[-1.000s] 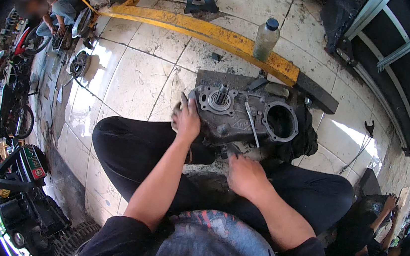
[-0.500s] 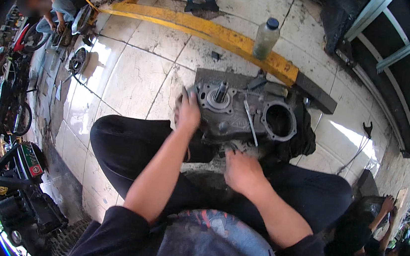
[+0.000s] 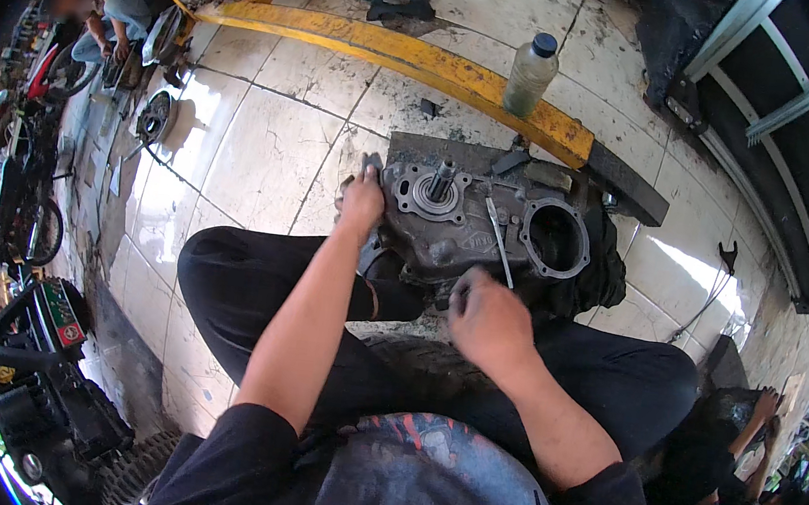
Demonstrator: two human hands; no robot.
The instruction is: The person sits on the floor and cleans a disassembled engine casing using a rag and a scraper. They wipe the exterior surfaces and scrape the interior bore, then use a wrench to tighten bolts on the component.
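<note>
A dark metal casing (image 3: 445, 244) lies on the floor (image 3: 268, 140) just beyond the person's bent legs, its long axis running left to right. A shaft (image 3: 442, 183) points upward from its left part; on the right, a round opening (image 3: 556, 241) faces up, too dark inside to show any contents. Between them a thin silver rod (image 3: 499, 243) lies slantwise. The left hand (image 3: 362, 201) is at the casing's left end, fingers bent; the right hand (image 3: 494, 323) is half-curled at the near edge. Whether either grips anything, I cannot tell. A dark-capped bottle (image 3: 530, 76) stands on a yellow beam (image 3: 367, 44), its fill level unclear.
</note>
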